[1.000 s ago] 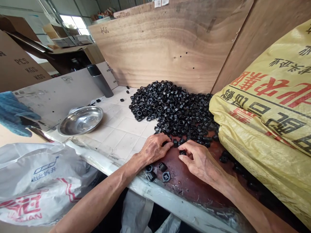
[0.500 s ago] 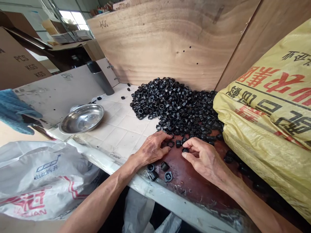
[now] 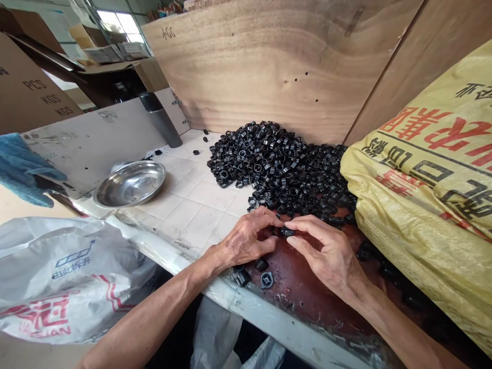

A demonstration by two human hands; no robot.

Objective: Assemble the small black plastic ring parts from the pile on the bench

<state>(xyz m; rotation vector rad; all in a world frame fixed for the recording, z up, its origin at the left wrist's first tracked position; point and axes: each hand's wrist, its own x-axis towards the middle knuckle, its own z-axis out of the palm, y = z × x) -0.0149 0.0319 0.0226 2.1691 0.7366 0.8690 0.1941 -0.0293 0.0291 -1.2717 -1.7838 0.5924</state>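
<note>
A large heap of small black plastic parts (image 3: pixel 269 159) lies against the wooden board. In front of it, my left hand (image 3: pixel 251 236) curls its fingers round a black ring-like part (image 3: pixel 274 230). My right hand (image 3: pixel 323 246) pinches a small black cylindrical part (image 3: pixel 286 232) between thumb and fingers, close against the left fingertips. Whether the two pieces are joined cannot be made out. Several loose black parts, one a round cap (image 3: pixel 266 279) facing up, lie near the table edge below my left hand.
A metal bowl (image 3: pixel 130 185) and a dark bottle (image 3: pixel 161 120) stand on the left. Yellow sack (image 3: pixel 430 195) at right, wooden board (image 3: pixel 269 66) behind, white bag (image 3: pixel 69 282) at lower left. A blue glove (image 3: pixel 26 164) hangs at far left.
Both hands have come together; the right moved left with its black part, up to the left fingertips. My left hand moved slightly right. The view has shifted a little.
</note>
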